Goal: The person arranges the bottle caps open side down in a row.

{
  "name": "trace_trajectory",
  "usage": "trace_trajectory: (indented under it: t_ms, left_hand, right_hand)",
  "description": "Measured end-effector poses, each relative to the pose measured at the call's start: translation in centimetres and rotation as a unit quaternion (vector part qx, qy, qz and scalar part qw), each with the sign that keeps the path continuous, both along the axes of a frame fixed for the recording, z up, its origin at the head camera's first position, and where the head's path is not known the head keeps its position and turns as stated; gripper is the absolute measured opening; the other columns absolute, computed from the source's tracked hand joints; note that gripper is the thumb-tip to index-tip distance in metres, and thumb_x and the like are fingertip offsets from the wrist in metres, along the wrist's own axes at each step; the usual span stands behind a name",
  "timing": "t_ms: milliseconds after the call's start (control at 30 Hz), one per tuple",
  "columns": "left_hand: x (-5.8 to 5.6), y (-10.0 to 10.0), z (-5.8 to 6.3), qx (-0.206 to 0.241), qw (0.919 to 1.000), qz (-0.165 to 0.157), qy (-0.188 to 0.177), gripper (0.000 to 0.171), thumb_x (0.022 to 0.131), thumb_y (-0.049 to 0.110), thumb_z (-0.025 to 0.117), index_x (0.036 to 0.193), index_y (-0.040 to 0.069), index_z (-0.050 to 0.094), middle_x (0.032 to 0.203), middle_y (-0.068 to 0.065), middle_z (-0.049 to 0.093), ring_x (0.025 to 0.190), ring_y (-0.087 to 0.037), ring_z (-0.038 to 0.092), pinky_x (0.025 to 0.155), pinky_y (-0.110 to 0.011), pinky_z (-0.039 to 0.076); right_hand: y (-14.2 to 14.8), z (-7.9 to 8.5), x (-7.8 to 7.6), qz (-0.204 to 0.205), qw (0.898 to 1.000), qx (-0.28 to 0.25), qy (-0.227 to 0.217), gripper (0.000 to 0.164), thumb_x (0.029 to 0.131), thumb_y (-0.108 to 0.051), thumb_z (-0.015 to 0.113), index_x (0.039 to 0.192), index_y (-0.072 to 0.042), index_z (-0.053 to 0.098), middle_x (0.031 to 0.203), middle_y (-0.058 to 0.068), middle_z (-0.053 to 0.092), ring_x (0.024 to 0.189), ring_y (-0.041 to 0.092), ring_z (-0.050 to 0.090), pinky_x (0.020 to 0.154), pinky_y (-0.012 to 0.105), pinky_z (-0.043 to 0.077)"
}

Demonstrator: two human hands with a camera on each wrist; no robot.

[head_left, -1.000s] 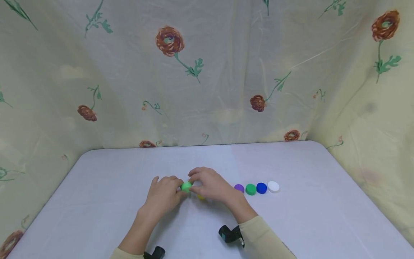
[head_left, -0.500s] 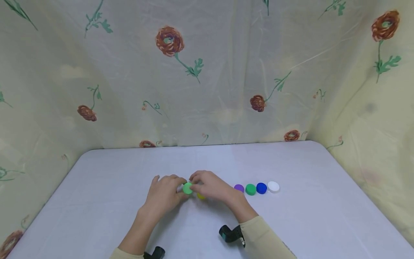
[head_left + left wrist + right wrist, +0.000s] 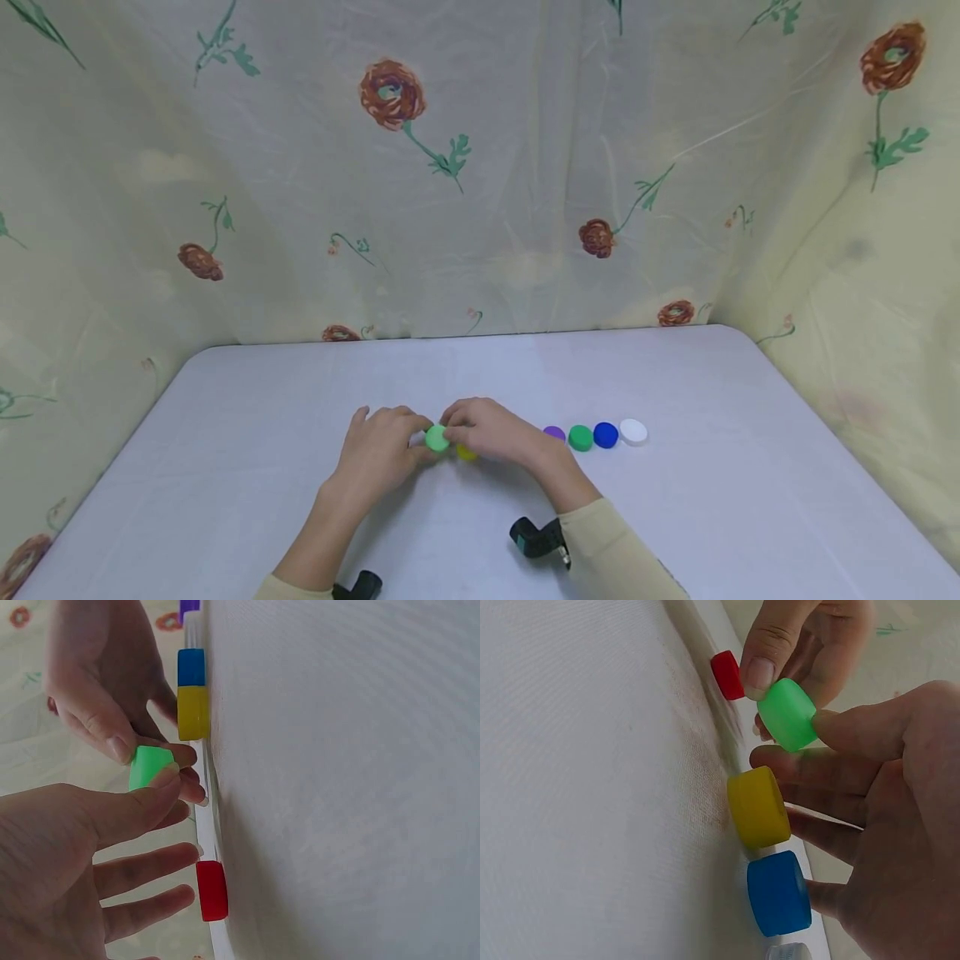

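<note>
A light green bottle cap (image 3: 437, 437) is held between my two hands, raised off the table in both wrist views. The thumb and fingers of my left hand (image 3: 381, 450) pinch its left side. My right hand (image 3: 491, 429) pinches it from the right, thumb on its edge in the right wrist view. Beneath the right hand stand a yellow cap (image 3: 759, 808) and a blue cap (image 3: 780, 894), side by side. A red cap (image 3: 212, 891) stands near the left hand's lower fingers; in the head view the hand hides it.
To the right, a row of caps runs purple (image 3: 555, 433), green (image 3: 581, 438), dark blue (image 3: 606, 434) and white (image 3: 633, 432). A clear cap (image 3: 789, 952) shows beyond the blue one. White cloth covers the table (image 3: 750, 500); a flowered curtain (image 3: 495, 250) hangs behind.
The light green cap has shifted slightly right and turned its flat face more toward the head camera. My right hand has dropped a little, its fingers closer to the cap.
</note>
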State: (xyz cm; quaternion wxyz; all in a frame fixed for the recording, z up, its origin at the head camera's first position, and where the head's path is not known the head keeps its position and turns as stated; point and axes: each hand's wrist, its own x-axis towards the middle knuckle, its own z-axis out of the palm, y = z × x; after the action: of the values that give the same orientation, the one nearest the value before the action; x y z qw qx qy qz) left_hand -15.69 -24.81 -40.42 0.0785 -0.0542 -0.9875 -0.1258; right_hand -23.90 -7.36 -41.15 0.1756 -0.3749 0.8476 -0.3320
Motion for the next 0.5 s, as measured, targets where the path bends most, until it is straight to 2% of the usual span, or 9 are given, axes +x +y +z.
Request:
trace_trajectory:
  t_ms: [133, 367, 500]
  left_hand:
    - [0.00, -0.04, -0.02, -0.002, 1.0000, -0.004, -0.004, 0.027, 0.079, 0.031, 0.083, 0.103, 0.020, 0.078, 0.105, -0.002, 0.076, 0.104, -0.029, 0.069, 0.103, -0.072, 0.036]
    - [0.02, -0.13, 0.17, 0.000, 0.9997, -0.005, -0.022, 0.027, 0.080, 0.032, 0.082, 0.105, 0.021, 0.078, 0.107, -0.001, 0.076, 0.106, -0.029, 0.069, 0.104, -0.072, 0.034]
    - [-0.05, -0.10, 0.11, -0.003, 0.9997, -0.004, -0.023, 0.028, 0.082, 0.034, 0.080, 0.107, 0.021, 0.077, 0.108, -0.001, 0.076, 0.106, -0.029, 0.069, 0.104, -0.071, 0.035]
  right_hand:
    - [0.03, 0.06, 0.00, 0.010, 1.000, 0.012, 0.005, 0.027, 0.098, -0.016, 0.055, 0.103, -0.001, 0.076, 0.129, 0.012, 0.066, 0.128, 0.031, 0.057, 0.113, 0.049, 0.041]
    - [-0.10, -0.01, -0.05, 0.034, 0.998, 0.037, 0.047, 0.019, 0.090, -0.022, 0.069, 0.096, -0.006, 0.078, 0.125, 0.009, 0.068, 0.122, 0.027, 0.061, 0.109, 0.044, 0.045]
    - [-0.21, -0.13, -0.06, 0.033, 0.996, 0.034, 0.074, 0.022, 0.089, -0.024, 0.072, 0.102, -0.007, 0.077, 0.121, 0.008, 0.070, 0.117, 0.025, 0.063, 0.106, 0.042, 0.047]
